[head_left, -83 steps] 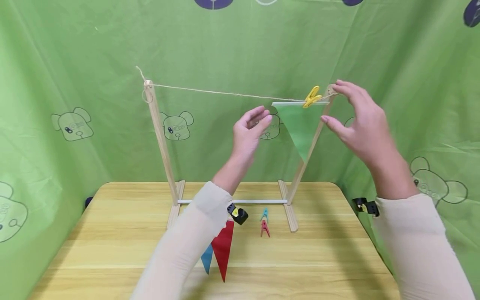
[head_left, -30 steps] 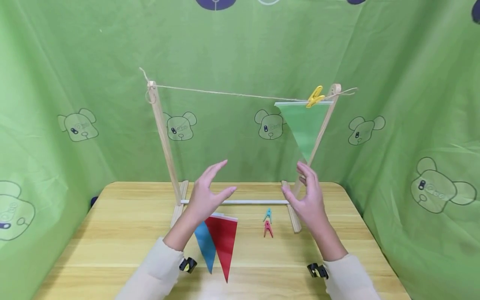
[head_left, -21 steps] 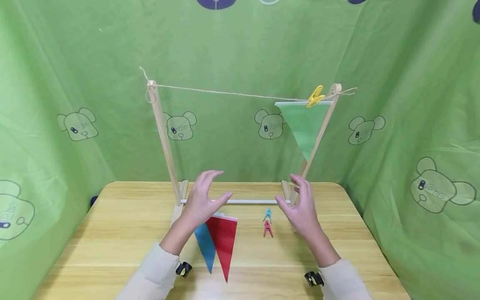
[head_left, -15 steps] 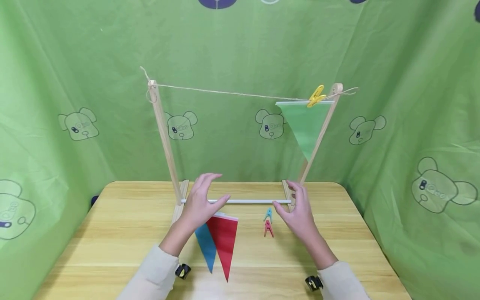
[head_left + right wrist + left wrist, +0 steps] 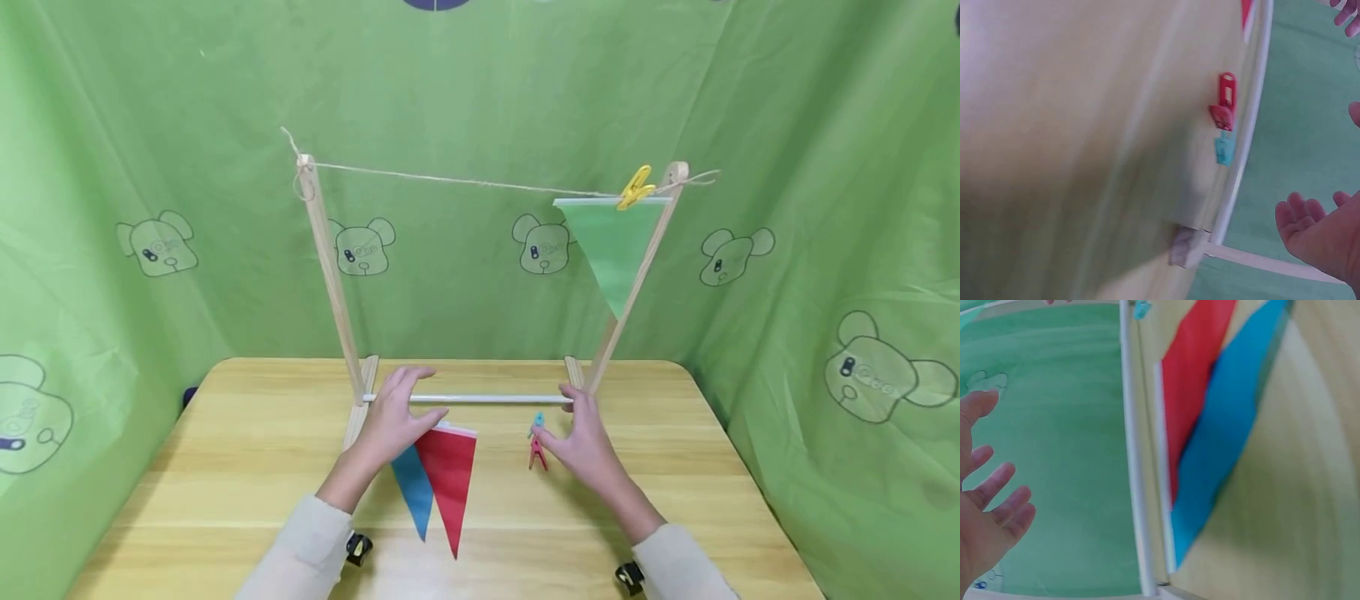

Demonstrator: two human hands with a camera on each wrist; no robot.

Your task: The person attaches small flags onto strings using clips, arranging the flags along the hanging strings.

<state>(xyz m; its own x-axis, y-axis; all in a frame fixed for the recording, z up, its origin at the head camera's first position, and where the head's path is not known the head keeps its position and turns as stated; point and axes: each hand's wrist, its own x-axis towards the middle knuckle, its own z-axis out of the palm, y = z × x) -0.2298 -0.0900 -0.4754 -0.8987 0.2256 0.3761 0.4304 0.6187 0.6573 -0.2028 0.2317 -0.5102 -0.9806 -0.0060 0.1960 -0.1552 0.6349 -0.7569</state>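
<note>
Spread left hand (image 5: 392, 425) hovers near the red pennant's (image 5: 452, 479) edge, spread right hand (image 5: 585, 443) near the pink clothespin (image 5: 537, 447), room between!

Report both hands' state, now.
Left hand: open, holding nothing, near the red flag.
Right hand: open, holding nothing, near the teal clothespin.
</note>
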